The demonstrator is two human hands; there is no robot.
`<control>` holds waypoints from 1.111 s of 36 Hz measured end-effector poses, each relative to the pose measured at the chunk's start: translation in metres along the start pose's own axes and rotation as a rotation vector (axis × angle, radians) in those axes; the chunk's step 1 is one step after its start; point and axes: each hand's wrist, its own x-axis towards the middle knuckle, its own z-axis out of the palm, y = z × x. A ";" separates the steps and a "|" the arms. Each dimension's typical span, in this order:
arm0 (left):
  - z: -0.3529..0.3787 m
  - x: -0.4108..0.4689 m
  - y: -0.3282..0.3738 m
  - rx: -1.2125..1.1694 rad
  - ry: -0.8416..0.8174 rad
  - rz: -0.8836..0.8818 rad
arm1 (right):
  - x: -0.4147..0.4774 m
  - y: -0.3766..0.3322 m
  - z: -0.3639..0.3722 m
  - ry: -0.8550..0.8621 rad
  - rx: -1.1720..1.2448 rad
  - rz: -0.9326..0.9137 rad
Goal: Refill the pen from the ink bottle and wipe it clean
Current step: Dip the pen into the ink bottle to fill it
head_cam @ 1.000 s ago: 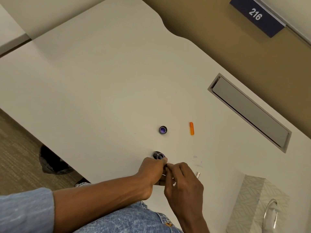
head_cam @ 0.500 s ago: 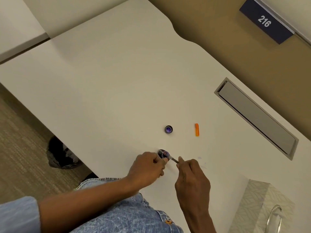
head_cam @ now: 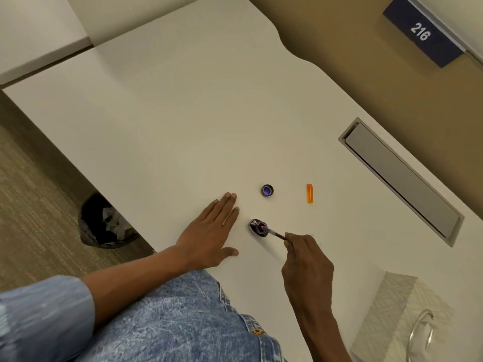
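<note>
A small dark ink bottle [head_cam: 257, 228] stands open on the white table [head_cam: 170, 121], near its front edge. My right hand [head_cam: 304, 259] pinches the back end of a thin pen part [head_cam: 274, 233], whose orange front end dips into the bottle's mouth. My left hand [head_cam: 209, 231] lies flat on the table just left of the bottle, fingers straight, not touching it. The bottle's cap [head_cam: 267, 190] lies upside down behind the bottle, purple inside. An orange pen piece [head_cam: 310, 193] lies to the cap's right.
A patterned tissue box [head_cam: 400, 317] stands at the front right corner. A grey cable hatch [head_cam: 400, 178] is set into the table on the right. Under the table's left edge stands a black waste bin [head_cam: 104, 220] on carpet.
My left hand let go of the bottle, moved left and flattened on the table. My right hand keeps the pen part in the bottle's mouth.
</note>
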 end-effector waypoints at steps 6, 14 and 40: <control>0.012 -0.004 -0.009 0.008 0.045 0.059 | -0.002 0.000 0.001 0.048 0.050 -0.004; 0.017 -0.004 -0.012 0.005 0.060 0.089 | -0.002 -0.002 0.002 0.042 0.009 -0.032; 0.022 0.000 -0.013 0.059 0.023 0.099 | -0.010 -0.008 0.001 0.097 -0.046 0.034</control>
